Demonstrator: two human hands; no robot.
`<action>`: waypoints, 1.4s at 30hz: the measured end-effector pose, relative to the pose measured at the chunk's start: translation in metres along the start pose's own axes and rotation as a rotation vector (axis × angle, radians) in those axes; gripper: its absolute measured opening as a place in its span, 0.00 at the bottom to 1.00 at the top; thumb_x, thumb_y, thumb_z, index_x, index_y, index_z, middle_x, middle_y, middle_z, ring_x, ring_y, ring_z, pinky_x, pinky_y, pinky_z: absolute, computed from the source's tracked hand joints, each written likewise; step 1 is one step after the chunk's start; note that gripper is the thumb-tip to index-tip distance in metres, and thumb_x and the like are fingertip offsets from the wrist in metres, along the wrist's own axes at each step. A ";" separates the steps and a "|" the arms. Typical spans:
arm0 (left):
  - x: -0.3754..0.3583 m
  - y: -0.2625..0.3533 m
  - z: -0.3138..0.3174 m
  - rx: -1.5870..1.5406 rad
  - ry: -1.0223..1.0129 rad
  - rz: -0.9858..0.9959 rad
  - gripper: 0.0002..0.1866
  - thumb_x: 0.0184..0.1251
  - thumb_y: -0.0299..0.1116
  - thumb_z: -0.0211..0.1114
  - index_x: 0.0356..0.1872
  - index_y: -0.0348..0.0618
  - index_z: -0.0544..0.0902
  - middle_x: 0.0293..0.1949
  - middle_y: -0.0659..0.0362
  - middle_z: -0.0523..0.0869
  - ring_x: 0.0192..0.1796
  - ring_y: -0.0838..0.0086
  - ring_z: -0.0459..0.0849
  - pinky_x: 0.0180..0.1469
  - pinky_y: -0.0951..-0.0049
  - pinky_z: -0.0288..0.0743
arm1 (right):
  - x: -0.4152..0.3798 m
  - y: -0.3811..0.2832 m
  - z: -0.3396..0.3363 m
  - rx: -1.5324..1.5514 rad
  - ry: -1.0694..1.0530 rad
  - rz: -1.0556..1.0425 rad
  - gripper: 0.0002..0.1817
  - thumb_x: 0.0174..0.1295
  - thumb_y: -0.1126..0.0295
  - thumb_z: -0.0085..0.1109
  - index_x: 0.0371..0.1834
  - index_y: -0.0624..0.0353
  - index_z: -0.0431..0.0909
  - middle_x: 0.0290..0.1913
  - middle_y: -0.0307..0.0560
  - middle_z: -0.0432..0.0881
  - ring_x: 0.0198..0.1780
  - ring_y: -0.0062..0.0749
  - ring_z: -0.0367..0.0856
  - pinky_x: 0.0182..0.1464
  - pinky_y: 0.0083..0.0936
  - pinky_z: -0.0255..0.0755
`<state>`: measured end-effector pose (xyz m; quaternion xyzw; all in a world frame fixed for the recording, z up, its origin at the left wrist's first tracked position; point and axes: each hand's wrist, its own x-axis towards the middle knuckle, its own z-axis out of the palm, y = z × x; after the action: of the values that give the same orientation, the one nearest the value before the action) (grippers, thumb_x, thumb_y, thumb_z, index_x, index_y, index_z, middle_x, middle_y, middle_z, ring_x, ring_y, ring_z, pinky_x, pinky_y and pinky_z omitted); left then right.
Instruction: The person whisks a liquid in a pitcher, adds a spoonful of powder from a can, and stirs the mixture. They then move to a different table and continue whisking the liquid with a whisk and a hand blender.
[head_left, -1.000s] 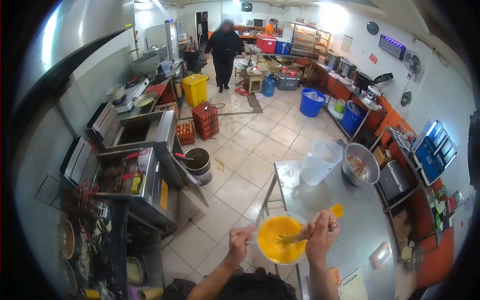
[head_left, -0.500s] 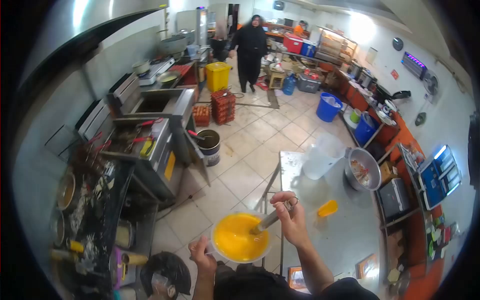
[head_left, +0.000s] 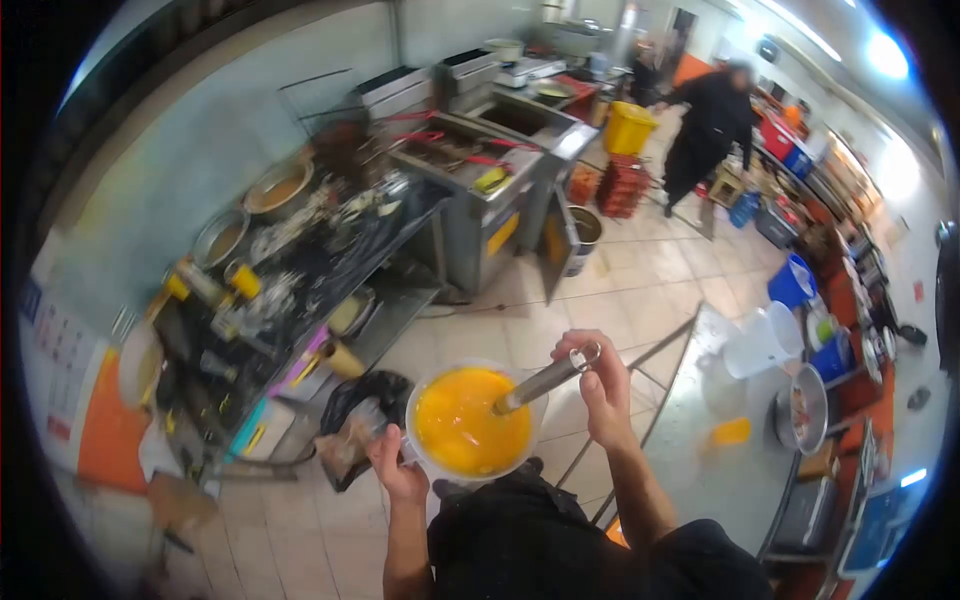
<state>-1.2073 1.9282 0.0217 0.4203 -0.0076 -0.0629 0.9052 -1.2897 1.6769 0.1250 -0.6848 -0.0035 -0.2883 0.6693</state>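
Left hand [head_left: 400, 472] at the near left side of a pale tub [head_left: 413, 412], fingers closed narrowly on its edge, thumb up. Tub held up in front of the person's body, over the tiled floor [head_left: 350, 515], between a dark, littered counter [head_left: 340, 265] and a metal table [head_left: 705, 485]. Inside: a bright yellow-orange liquid [head_left: 470, 425], froth or glare on its surface — cannot tell which. Right hand [head_left: 605, 390] beyond the tub's right side, thumb and fingers closed narrowly around the upper end of a metal utensil [head_left: 545, 388], which has a ring at its top. Utensil slants down to the left, its lower end in the liquid; shape below the surface hidden. On the metal table: an orange-yellow scoop or cup [head_left: 731, 432], blurred; past it a translucent container [head_left: 765, 342] and, near that, a metal bowl [head_left: 802, 408] with contents too blurred to name. Black plastic bag [head_left: 362, 395] just left of the tub, lower down. Farther off, a person in black [head_left: 710, 125] stands near a yellow bin [head_left: 628, 130] — face blurred.
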 end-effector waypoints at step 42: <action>-0.248 0.311 -0.381 -0.172 1.329 1.080 0.14 0.68 0.43 0.58 0.26 0.48 0.70 0.29 0.65 0.74 0.36 0.79 0.75 0.44 0.72 0.69 | -0.171 0.393 0.830 -0.217 -0.645 0.861 0.27 0.72 0.49 0.37 0.60 0.61 0.69 0.34 0.56 0.82 0.25 0.46 0.84 0.23 0.35 0.80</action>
<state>-1.3949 2.4459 0.0220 0.2388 0.3297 0.6352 0.6563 -0.9548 2.4636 -0.2511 -0.7429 0.1020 0.2375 0.6174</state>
